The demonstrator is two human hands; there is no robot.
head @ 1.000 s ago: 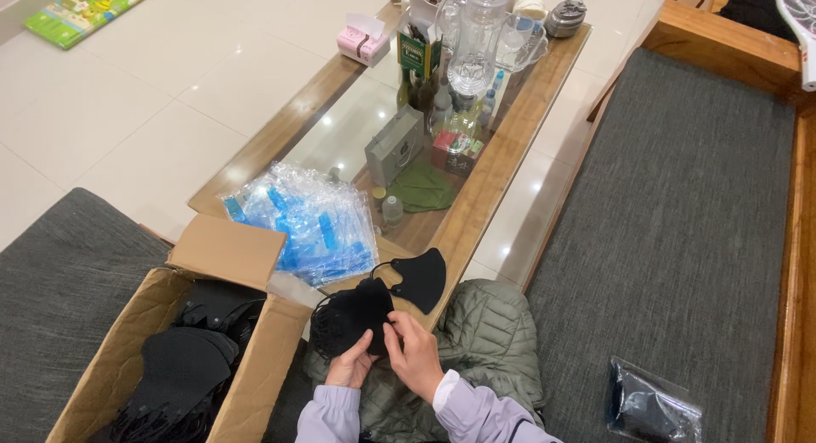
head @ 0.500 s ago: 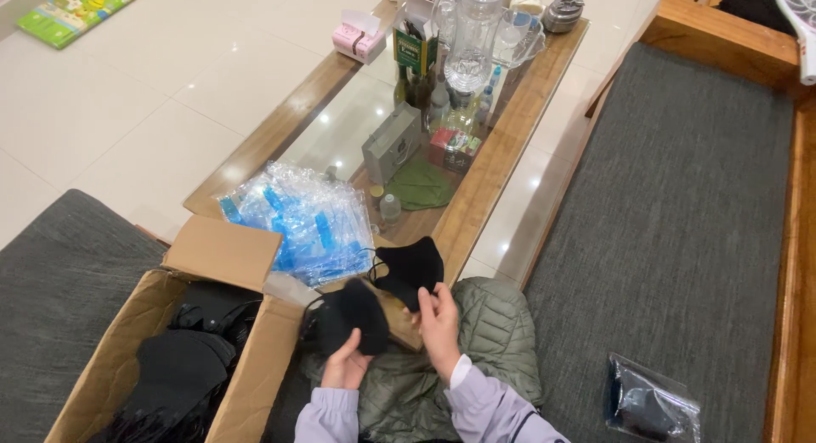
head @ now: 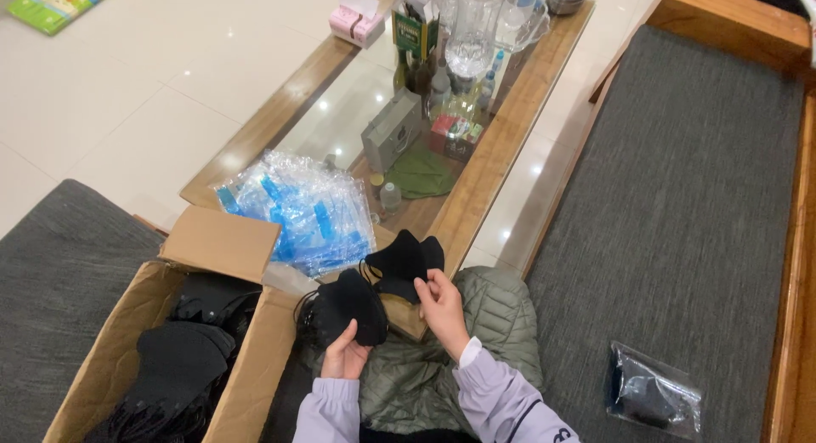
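Observation:
My left hand holds a black face mask upright over my lap, fingers cupped behind it. My right hand touches a second black mask that lies on the near corner of the wooden table; whether its fingers grip it is unclear. Beside my left hand stands an open cardboard box filled with several more black masks. A pile of clear and blue plastic bags rests on the table just beyond the two masks.
A padded green jacket covers my lap. One bagged black mask lies on the grey bench cushion at my right. Bottles, a glass jug, a grey box and a pink tissue box crowd the table's far part.
My right hand has left the mask in my left hand and reached forward to the second mask on the table corner. The left hand still holds its mask.

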